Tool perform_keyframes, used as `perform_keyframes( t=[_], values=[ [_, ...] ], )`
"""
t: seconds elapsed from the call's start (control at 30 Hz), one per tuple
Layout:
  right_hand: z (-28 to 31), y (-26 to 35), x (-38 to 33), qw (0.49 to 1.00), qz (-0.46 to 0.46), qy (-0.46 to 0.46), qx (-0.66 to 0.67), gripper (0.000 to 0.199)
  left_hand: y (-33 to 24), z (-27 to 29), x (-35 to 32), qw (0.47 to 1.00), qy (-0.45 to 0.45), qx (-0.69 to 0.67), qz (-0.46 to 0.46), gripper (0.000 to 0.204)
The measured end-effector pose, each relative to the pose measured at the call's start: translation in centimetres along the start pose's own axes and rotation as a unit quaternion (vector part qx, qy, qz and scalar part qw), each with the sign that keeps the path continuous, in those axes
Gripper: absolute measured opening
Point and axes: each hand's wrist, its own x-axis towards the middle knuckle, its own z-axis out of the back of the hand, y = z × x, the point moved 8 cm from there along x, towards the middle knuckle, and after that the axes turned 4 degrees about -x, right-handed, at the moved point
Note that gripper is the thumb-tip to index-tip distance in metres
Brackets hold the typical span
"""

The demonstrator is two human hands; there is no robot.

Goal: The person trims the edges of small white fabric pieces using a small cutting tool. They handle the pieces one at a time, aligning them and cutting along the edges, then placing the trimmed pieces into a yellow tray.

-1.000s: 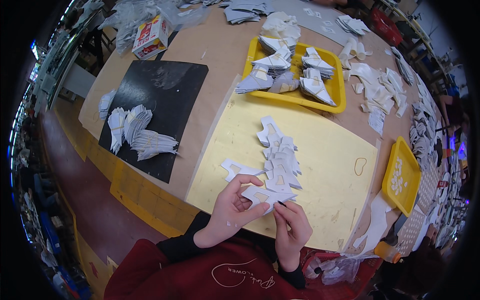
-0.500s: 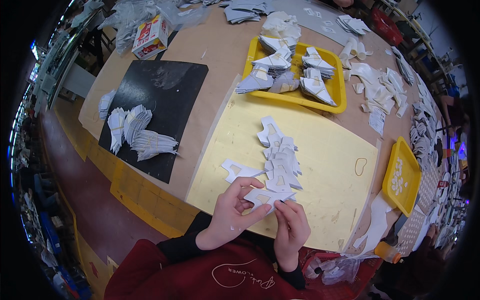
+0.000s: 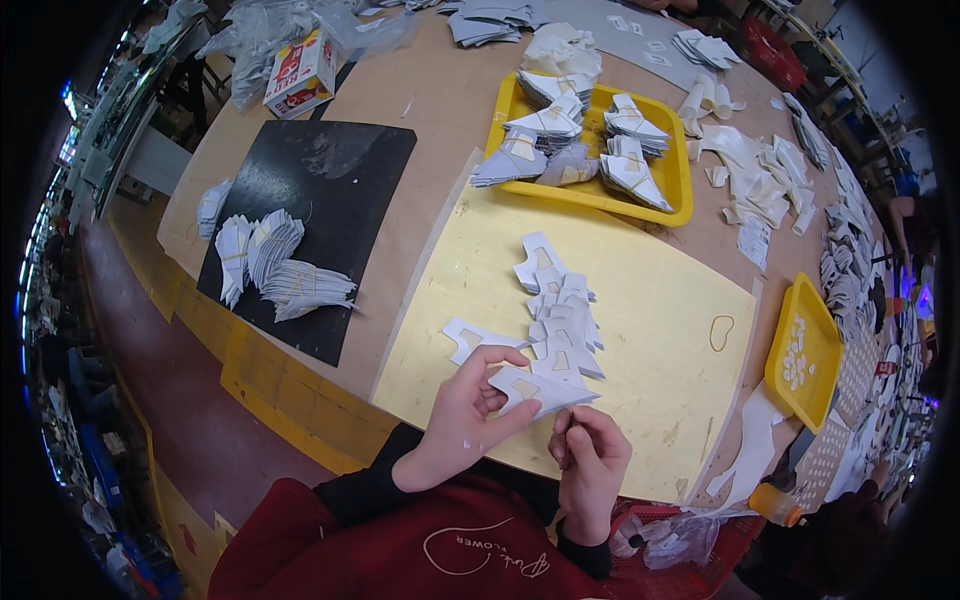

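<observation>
Lying fanned at far left on a black mat [image 3: 330,190]: bundles of white cut pieces [image 3: 275,265]. Sitting beyond that mat, near the table's far edge: a small red and white carton [image 3: 300,72]. Gripping a white die-cut piece [image 3: 540,390] between thumb and fingers, just above the near edge of the yellow cutting mat [image 3: 640,300]: the left hand [image 3: 462,420]. Trailing away up the mat from that piece: an overlapping row of similar white pieces [image 3: 555,310]. Closing loosely just beside and below the piece, pinching something thin and dark, too small to make out: the right hand [image 3: 592,465]. Holding stacked grey-white pieces farther back: a large yellow tray [image 3: 680,200]. Resting at far right: a smaller yellow tray [image 3: 805,350].
</observation>
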Motion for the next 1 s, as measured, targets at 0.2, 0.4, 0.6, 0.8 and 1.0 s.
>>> perform_keyframes(
  t=[0.2, 0.4, 0.6, 0.8, 1.0],
  values=[
    [-5.9, 4.0, -2.4, 0.835, 0.298, 0.121, -0.447, 0.034, 0.8, 0.5, 1.1, 0.997, -0.039, 0.034, -0.061, 0.042],
    [-5.9, 3.5, -1.8, 0.819, 0.241, 0.175, -0.490, 0.038, 0.0, 1.1, 1.2, 0.998, -0.042, 0.028, -0.048, 0.044],
    [-2.4, 4.6, -0.4, 0.863, 0.227, -0.011, -0.451, 0.028, -0.5, 0.8, 0.8, 1.000, 0.004, 0.008, 0.005, 0.047],
    [-2.1, 4.1, -0.1, 0.848, 0.249, -0.033, -0.466, 0.024, -0.8, -0.2, 0.1, 1.000, 0.015, -0.019, 0.010, 0.047],
    [-1.7, 3.5, -0.2, 0.862, 0.231, -0.045, -0.449, 0.022, -0.6, -0.1, -0.1, 1.000, 0.016, -0.016, 0.009, 0.046]
  ],
)
